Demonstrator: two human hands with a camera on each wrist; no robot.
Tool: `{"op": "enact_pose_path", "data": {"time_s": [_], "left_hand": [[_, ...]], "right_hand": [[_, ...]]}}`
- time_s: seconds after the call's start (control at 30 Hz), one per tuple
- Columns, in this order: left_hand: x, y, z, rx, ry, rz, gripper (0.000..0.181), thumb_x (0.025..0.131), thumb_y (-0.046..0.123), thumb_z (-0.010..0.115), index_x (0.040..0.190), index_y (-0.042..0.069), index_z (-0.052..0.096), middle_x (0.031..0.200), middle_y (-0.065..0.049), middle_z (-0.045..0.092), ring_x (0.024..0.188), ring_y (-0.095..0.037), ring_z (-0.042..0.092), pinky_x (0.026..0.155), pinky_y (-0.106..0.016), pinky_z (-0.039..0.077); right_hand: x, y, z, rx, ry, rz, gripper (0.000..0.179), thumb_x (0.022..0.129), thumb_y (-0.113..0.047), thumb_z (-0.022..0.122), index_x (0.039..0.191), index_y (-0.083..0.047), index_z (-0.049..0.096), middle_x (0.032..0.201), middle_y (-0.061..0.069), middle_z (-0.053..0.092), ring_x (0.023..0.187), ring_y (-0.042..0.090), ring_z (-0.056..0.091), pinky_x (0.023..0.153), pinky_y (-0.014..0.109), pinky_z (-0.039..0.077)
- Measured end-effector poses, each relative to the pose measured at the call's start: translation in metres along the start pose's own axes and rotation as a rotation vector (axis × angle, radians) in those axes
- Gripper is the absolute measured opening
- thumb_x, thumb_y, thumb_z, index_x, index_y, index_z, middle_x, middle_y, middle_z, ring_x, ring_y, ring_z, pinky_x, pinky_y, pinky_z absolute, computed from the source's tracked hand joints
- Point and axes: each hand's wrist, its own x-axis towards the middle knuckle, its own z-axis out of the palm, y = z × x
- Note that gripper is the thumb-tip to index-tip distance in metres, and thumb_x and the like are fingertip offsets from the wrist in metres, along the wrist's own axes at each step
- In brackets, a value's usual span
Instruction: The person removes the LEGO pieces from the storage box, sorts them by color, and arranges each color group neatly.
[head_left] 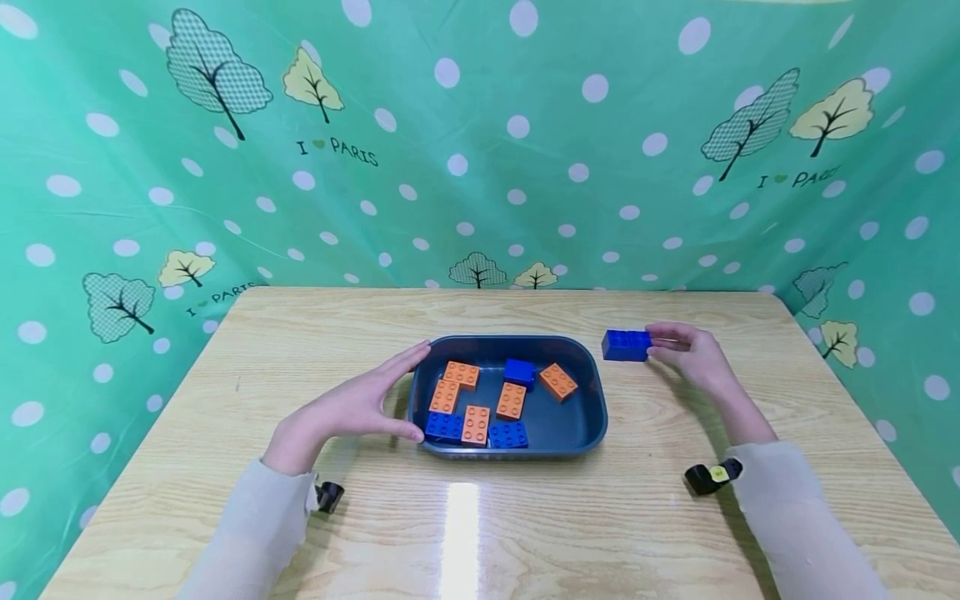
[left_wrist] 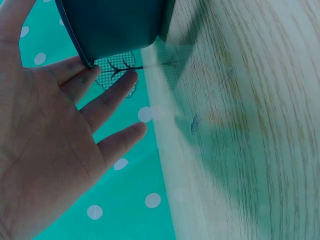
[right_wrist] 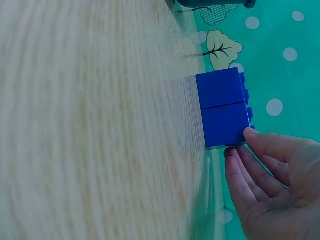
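A dark blue tray (head_left: 588, 429) with orange bricks (head_left: 557, 382) and blue bricks (head_left: 508, 434) in it stands mid-table. At its left end is my left hand (head_left: 345, 408), thumb and fingers spread along the rim. In the left wrist view those fingers extend loosely, some at the edge of the tray (left_wrist: 115, 30). Right of the tray, two blue toy bricks (head_left: 626, 345) sit end to end on the table. The right hand (head_left: 693, 354) pinches the right-hand brick at its outer end. The right wrist view shows its thumb on the corner of that blue brick (right_wrist: 225, 125).
The wooden table (head_left: 337, 525) ends at a green dotted curtain (head_left: 480, 150) behind and at both sides. A black wrist camera (head_left: 708, 477) is strapped at the right cuff, another (head_left: 328, 497) at the left. Bare tabletop lies in front of the tray.
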Motion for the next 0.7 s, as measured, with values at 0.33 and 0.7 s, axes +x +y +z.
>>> {"op": "enact_pose_path", "data": {"time_s": [0.33,0.7], "left_hand": [[0.000,0.000,0.000,0.003,0.001,0.001,0.119,0.074,0.049,0.084,0.162,0.019,0.011,0.170,-0.007,0.008,0.152,-0.041,0.022,0.116,-0.064,0.031],[0.000,-0.002,0.000,0.003,-0.002,0.002,0.118,0.075,0.049,0.084,0.162,0.018,0.011,0.170,-0.008,0.009,0.152,-0.041,0.022,0.116,-0.064,0.032]], "right_hand": [[-0.006,-0.004,-0.004,0.070,-0.001,0.000,0.050,0.098,-0.014,0.063,0.143,0.003,0.047,0.143,0.029,0.052,0.094,-0.017,0.059,0.084,0.004,0.049],[-0.013,-0.012,-0.008,0.006,0.058,-0.037,0.049,0.100,-0.028,0.062,0.140,-0.003,0.053,0.140,0.024,0.056,0.094,-0.019,0.055,0.083,0.002,0.047]]}}
